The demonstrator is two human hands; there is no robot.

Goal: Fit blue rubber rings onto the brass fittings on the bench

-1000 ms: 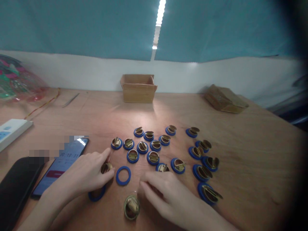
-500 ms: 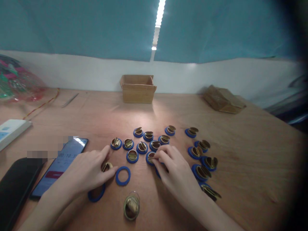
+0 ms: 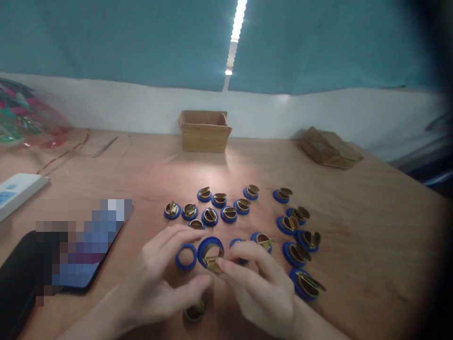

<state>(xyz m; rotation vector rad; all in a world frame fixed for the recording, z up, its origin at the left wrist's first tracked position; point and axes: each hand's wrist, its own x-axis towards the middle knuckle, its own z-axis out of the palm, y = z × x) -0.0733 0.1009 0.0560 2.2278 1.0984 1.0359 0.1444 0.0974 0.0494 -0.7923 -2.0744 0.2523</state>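
Observation:
My right hand (image 3: 260, 281) pinches a round brass-coloured clasp (image 3: 213, 264) by its raised flap, just above the table. A blue ring (image 3: 211, 246) sits around that clasp. My left hand (image 3: 166, 274) is open beside it, thumb and fingers apart, reaching toward the ring. A loose blue ring (image 3: 186, 257) lies behind the left hand's fingers. Under the left thumb, another brass clasp (image 3: 194, 311) is partly hidden. Several clasps in blue rings stand beyond the hands, including one clasp (image 3: 210, 216) in the middle and one clasp (image 3: 262, 242) by my right fingers.
More ringed clasps (image 3: 297, 253) stand on the right. At the back are an open cardboard box (image 3: 204, 138) and a crumpled brown packet (image 3: 329, 147). On the left lie a blurred phone (image 3: 85, 255), a black object (image 3: 17, 264), a white device (image 3: 21, 191) and a plastic bag (image 3: 28, 118).
My left hand has moved right, toward my right hand. The right hand has drawn back toward me and now holds a ringed clasp up from the table.

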